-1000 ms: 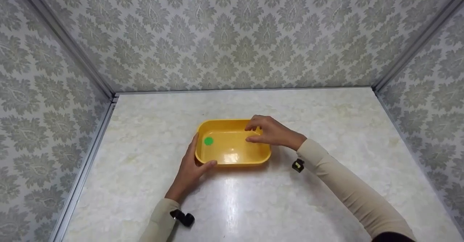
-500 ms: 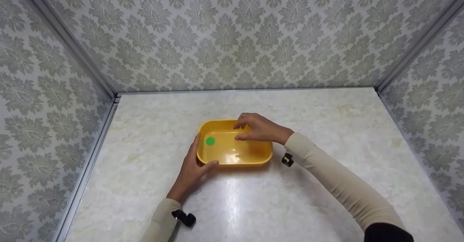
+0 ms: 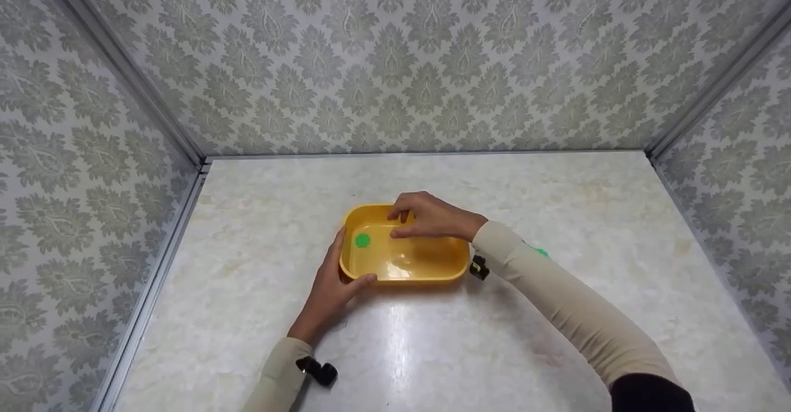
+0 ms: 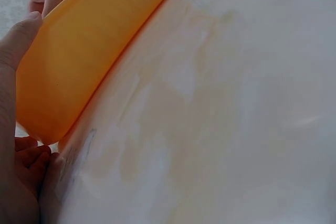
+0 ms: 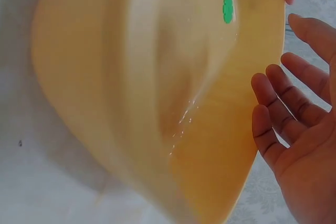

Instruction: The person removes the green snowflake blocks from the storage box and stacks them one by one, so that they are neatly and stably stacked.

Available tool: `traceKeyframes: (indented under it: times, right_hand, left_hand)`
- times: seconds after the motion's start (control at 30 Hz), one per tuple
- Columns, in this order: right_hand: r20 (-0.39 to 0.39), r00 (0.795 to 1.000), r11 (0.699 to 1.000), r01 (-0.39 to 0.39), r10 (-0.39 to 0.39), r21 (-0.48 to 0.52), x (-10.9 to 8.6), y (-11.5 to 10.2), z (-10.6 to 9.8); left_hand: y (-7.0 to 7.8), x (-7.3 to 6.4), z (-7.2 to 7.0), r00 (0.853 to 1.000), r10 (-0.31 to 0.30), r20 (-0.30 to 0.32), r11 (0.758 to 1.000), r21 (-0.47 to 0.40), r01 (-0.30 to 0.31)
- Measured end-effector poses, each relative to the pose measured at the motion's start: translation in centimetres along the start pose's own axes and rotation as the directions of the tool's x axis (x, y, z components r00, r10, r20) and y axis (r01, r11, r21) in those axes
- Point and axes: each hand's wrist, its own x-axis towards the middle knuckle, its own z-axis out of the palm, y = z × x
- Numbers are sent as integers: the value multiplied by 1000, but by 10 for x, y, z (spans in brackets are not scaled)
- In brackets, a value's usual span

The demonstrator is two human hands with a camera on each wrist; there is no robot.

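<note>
A yellow rectangular tub [image 3: 426,270] with rounded corners sits on the table. My left hand [image 3: 327,282] holds its left end, thumb over the front rim and fingers along the outer left wall. Inside, near the left end, lies a small flat green disc [image 3: 363,241] with a scalloped edge, also visible in the right wrist view. My right hand [image 3: 429,216] hovers over the tub's middle, fingers loosely bent and thumb apart. In the right wrist view, no object shows between the fingers [image 5: 275,100].
Another green piece [image 3: 542,252] peeks out beyond my right forearm, mostly hidden by the sleeve. Patterned walls [image 3: 395,60] enclose the pale table [image 3: 259,227] at the back and both sides. A black wrist camera [image 3: 318,372] sits on each sleeve.
My right hand has moved left, from the tub's right end to over its middle. The green piece beyond the right forearm has come into sight. My left hand keeps its hold.
</note>
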Motion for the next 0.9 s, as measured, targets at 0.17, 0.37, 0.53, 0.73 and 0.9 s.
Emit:
traceKeyframes:
  times: [0.17, 0.37, 0.53, 0.73, 0.9]
  right_hand:
    - [26, 1000, 1000, 5, -5, -1, 9, -1, 3]
    - [57, 998, 1000, 17, -18, 21, 18, -4, 5]
    - [91, 996, 1000, 13, -15, 23, 26, -2, 8]
    - [138, 990, 999, -4, 0, 35, 35, 3, 16]
    - [194, 981, 998, -39, 27, 58, 41, 8, 22]
  left_hand:
    - [1, -1, -1, 1000, -13, -3, 1000, 5, 13]
    - [0, -1, 0, 1000, -14, 0, 1000, -3, 14]
    - [0, -1, 0, 1000, 12, 1, 1000, 1, -12]
    - [1, -2, 0, 1000, -14, -4, 999, 30, 14]
    - [1, -2, 1, 1000, 2, -7, 1000, 29, -2]
